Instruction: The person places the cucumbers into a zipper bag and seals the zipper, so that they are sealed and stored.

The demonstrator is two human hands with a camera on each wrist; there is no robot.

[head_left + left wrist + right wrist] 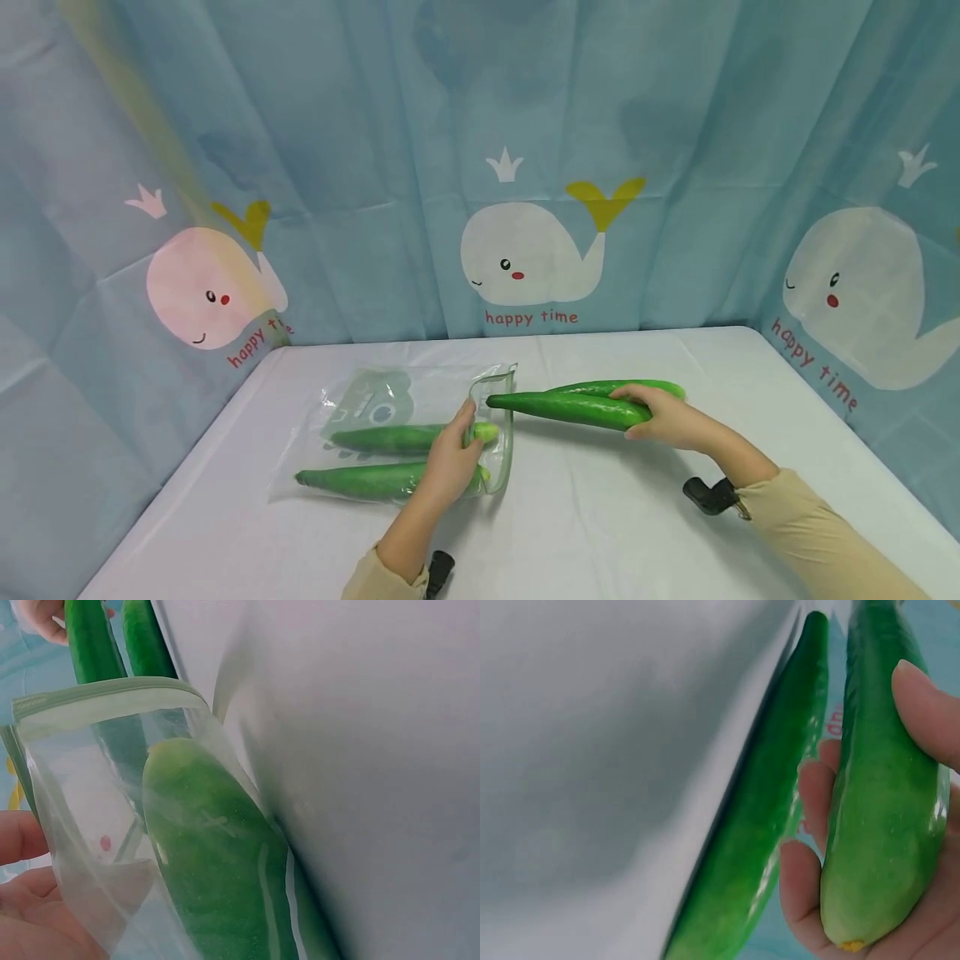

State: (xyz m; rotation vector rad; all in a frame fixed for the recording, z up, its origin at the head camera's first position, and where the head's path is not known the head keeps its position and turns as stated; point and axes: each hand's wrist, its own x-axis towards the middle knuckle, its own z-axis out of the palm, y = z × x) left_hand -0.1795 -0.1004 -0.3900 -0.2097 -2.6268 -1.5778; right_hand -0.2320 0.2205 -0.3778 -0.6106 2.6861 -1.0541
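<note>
A white table [570, 517] is bearing a transparent, green-rimmed zip bag [438, 385], which is lying toward the left, while a green cucumber [769, 787] is resting farther right.

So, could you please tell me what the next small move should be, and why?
I'd probably ease the held cucumber into the clear bag: the right hand grips it with its dark tip at the mouth, the left hand holds the bag there, and two cucumbers lie inside.
</note>
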